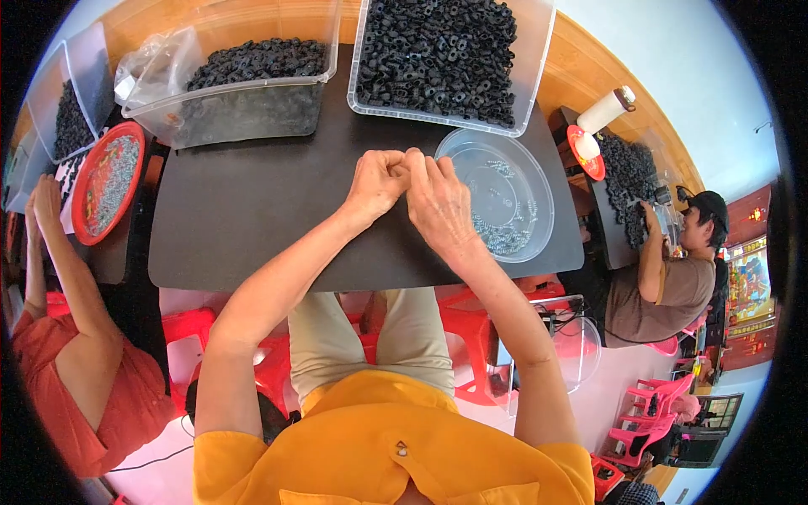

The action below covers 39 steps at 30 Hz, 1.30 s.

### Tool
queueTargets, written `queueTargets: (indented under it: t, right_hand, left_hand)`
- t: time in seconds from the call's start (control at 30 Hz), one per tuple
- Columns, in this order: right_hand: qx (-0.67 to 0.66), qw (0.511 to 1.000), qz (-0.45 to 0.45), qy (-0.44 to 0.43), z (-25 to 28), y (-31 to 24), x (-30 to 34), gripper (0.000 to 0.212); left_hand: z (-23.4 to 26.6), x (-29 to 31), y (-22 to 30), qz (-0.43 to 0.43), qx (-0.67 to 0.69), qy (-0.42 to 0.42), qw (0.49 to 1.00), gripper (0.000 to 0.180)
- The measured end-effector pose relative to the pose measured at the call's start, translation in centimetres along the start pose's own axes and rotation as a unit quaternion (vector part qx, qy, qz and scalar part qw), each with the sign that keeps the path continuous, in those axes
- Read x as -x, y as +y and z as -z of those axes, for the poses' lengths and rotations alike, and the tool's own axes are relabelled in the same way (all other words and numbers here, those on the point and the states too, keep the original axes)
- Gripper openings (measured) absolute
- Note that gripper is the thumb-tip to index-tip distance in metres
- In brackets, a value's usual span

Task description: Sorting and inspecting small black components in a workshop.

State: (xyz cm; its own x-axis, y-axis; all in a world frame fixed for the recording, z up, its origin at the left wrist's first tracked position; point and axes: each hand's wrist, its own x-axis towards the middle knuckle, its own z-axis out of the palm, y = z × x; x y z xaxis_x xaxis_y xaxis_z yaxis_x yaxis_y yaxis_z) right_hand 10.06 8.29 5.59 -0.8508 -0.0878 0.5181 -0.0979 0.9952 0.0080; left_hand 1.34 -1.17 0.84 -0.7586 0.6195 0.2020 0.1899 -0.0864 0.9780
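Note:
My left hand (376, 183) and my right hand (439, 204) meet above the middle of the dark table, fingertips pinched together. Whatever sits between the fingers is hidden or too small to name. Close beside my right hand stands a round clear plastic dish (539, 181) with small silvery metal parts (502, 236) scattered in it, thickest near its lower edge. Beyond the hands, a clear plastic bin (536, 84) holds a heap of small black plastic parts (433, 59).
The dark tabletop (244, 210) carries another clear bin (244, 126) of black parts at far left. A person in red (93, 370) works at left by a red tray (82, 189) of metal parts. At right sits a person in brown (656, 286) near piled black parts (627, 181).

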Motion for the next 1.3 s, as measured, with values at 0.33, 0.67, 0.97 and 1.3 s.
queueTargets:
  t: [0.33,0.67,0.97,1.3]
  right_hand:
    - [0.105,0.994,0.004,-0.030,1.3,1.3,-0.6,0.029]
    - [0.139,0.987,0.036,-0.073,1.9,2.8,-0.9,0.032]
    - [0.176,0.975,0.063,-0.117,2.3,2.9,-0.3,0.033]
    - [0.150,0.977,0.056,-0.140,2.4,3.0,-0.2,0.030]
  left_hand:
    - [-0.3,0.0,1.1,0.045,0.169,-0.013,0.984,0.013]
    - [0.0,0.2,2.1,0.099,0.176,-0.039,0.979,0.017]
    - [-0.1,0.0,0.9,0.113,0.116,-0.094,0.982,0.018]
    - [0.0,-0.1,1.0,0.115,0.135,-0.105,0.979,0.017]
